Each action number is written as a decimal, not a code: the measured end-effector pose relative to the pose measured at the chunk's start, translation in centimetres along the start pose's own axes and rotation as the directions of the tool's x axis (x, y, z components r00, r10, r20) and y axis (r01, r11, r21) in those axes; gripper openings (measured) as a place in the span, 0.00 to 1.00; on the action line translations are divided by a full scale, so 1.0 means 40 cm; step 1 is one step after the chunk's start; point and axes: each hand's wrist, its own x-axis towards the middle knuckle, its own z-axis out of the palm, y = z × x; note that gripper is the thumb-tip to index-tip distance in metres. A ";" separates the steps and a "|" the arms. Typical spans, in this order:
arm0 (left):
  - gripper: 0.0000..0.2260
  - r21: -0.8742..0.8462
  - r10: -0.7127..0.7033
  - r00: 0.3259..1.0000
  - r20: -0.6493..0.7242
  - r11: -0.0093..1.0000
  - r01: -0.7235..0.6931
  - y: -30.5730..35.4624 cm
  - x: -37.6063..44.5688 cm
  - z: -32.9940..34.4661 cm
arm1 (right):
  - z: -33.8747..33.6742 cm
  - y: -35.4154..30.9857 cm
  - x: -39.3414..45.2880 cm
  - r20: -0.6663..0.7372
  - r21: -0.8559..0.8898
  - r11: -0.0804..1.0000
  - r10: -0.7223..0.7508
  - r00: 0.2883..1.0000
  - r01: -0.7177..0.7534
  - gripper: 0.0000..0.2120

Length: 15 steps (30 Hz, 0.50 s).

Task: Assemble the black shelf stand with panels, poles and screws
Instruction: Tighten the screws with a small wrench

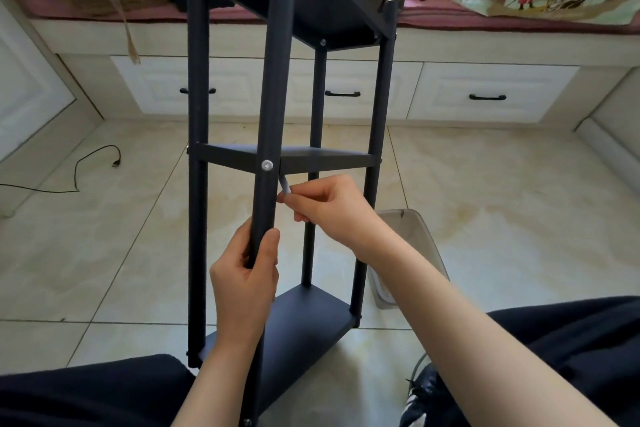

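Fingers [258, 246] of the left hand [244, 274] curl round the near front pole [265, 198] of the black shelf stand [322, 159], which stands on the tiled floor [502, 218]. Right hand [329, 208] pinches a small silvery key [286, 184] just beside the screw [267, 165] at the middle panel [325, 158]. A clear plastic bin [412, 236] sits near the stand's right side.

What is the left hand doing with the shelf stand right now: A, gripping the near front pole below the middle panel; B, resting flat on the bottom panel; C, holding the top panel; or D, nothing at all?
A: the left hand wraps its fingers round the near front pole, below the middle panel.
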 end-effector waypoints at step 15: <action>0.12 0.080 0.061 0.998 -0.010 0.995 -0.060 -0.006 0.007 -0.026 | 0.100 0.078 0.046 -0.290 -0.226 0.897 -0.435 0.852 0.381 0.07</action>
